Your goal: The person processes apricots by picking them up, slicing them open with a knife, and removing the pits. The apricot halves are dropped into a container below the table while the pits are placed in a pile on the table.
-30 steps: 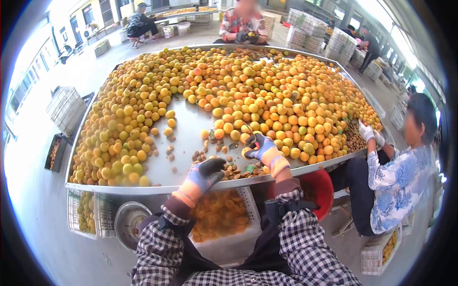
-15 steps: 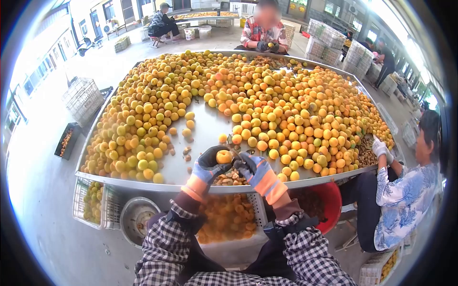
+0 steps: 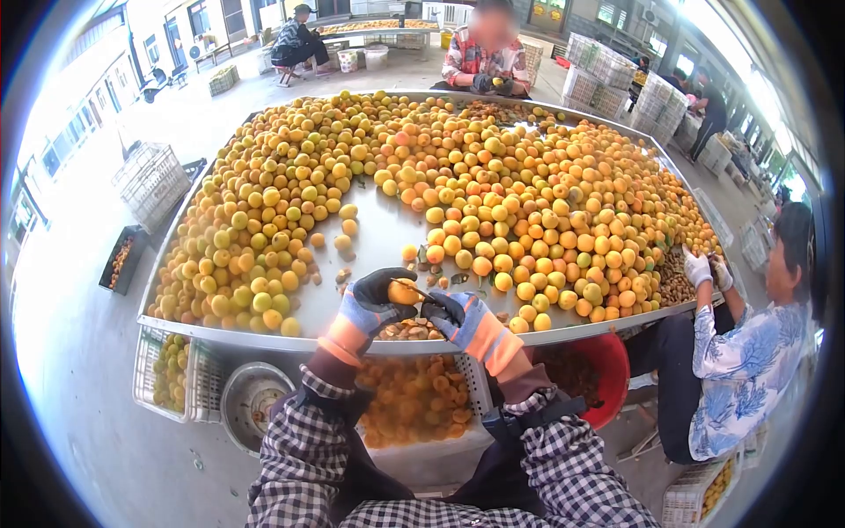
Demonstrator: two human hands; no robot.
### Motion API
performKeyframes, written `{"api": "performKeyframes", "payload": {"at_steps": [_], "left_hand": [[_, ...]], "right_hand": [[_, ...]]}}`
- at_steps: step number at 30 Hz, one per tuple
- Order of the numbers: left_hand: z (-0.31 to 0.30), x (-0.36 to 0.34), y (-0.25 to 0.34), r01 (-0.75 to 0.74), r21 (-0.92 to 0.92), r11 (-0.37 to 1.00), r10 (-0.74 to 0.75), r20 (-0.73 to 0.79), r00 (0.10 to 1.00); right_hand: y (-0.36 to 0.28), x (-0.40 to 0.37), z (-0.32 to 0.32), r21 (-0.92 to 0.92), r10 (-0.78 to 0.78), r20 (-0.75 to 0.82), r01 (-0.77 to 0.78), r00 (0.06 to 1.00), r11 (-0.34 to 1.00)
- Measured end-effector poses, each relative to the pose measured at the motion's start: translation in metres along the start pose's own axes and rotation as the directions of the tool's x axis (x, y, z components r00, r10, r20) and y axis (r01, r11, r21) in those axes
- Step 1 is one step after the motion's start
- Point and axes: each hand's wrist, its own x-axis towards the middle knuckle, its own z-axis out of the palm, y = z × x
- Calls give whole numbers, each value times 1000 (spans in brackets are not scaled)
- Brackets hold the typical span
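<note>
My left hand [image 3: 371, 297], in a black and blue-grey glove with an orange cuff, is closed round a yellow-orange apricot [image 3: 404, 291] above the table's near edge. Against this fruit lies a thin dark blade, apparently a small knife [image 3: 420, 291], pinched in my gloved right hand [image 3: 459, 317]. The right fingers hide its handle. Beneath both hands sits a small heap of apricot stones and scraps [image 3: 412, 330]. The metal table [image 3: 380, 231] carries a large spread of whole apricots [image 3: 546, 229], with a bare strip in front of my hands.
Below the table edge stand a crate of halved apricots [image 3: 418, 405], a metal basin [image 3: 236, 418], a red tub [image 3: 607, 378] and a white crate [image 3: 204, 387]. One co-worker [image 3: 748, 343] sits close at the right, another [image 3: 488, 57] across the table.
Both hands have shifted slightly left, and the blade now lies across the apricot. The right-hand co-worker's gloved hands have moved a little over the stones.
</note>
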Motion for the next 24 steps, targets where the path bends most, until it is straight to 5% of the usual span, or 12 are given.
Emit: {"api": "performKeyframes", "payload": {"at_steps": [2,6,8,14,19,24], "left_hand": [[0,-2,4,-19,51,999,19,-8,1000],[-5,-5,6,-30,195,980,30,3,1000],[-5,-7,6,-26,206,978,25,4,1000],[-1,-10,6,-22,105,994,22,4,1000],[10,-13,7,43,-247,968,-63,-72,995],[13,-8,13,3,-220,975,-21,-82,996]], "right_hand": [[6,-1,8,208,27,-4,-25,1000,978],[7,0,13,111,72,39,-76,997,991],[21,0,21,56,-53,-7,53,999,997],[30,2,33,-13,-96,-34,96,995,995],[20,3,33,-26,-85,-83,83,993,996],[15,-1,22,-167,-69,-176,39,982,985]]}}
